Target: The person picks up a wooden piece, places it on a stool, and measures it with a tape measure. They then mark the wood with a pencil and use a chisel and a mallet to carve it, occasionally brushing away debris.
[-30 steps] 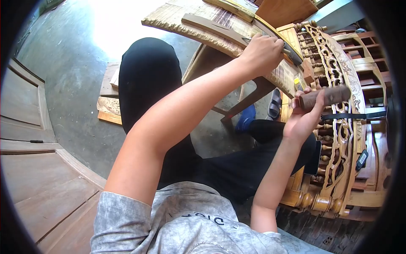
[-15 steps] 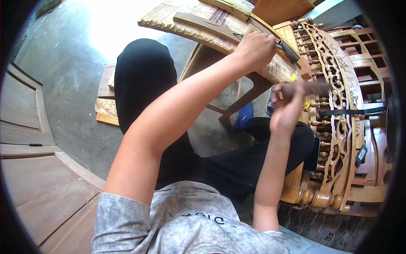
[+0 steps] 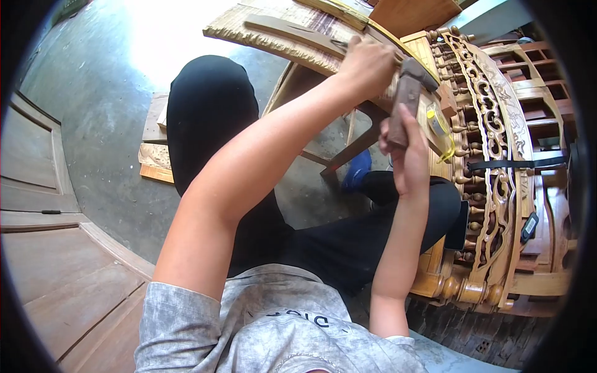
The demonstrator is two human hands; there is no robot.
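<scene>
My left hand is closed around a chisel, most of it hidden in the fist. Its dark metal tip meets a narrow brown wood strip. This strip lies across a thick board with a rough, bark-like edge. Gripped in my right hand is a brown wooden mallet, pointing upward. The mallet's upper end is close to the back end of the chisel, just right of my left hand. Behind it, a dark tool rests on the board.
Carved wooden furniture with turned spindles stands along the right side. A yellow tape measure sits by the board's right end. Wood offcuts lie on the concrete floor. Panelled wood is at the left.
My right hand has swung the mallet from pointing right to pointing up, near the chisel. My left hand, the chisel and the strip have shifted slightly left.
</scene>
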